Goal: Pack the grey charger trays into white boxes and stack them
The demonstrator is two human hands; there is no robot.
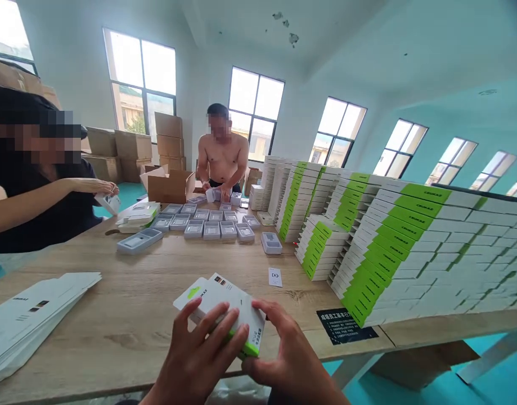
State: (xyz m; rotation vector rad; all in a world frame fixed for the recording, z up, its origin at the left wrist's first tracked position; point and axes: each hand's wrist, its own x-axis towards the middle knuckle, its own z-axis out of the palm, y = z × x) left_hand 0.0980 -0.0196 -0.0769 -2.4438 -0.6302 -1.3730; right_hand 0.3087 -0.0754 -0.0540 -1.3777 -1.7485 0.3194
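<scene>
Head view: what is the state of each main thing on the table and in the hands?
White-green box: held in left hand and right hand, tilted
Stacked boxes: piled in columns
Plastic trays: uncovered
Cardboard box: flaps open
White cartons: piled, apparently flat
Small card: lying flat
Dark sheet: lying flat

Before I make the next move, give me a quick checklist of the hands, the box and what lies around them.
1. Left hand on the white-and-green box: ok, fingers over its upper face.
2. Right hand on the box: ok, thumb and forefinger at its right end.
3. A hand free: not ok, both are on the box.
4. Box contents: cannot tell, hidden inside.
5. White card clear of the hands: ok, flat on the table beyond them.
6. Black-clad co-worker's hand clear of the box: ok.
</scene>
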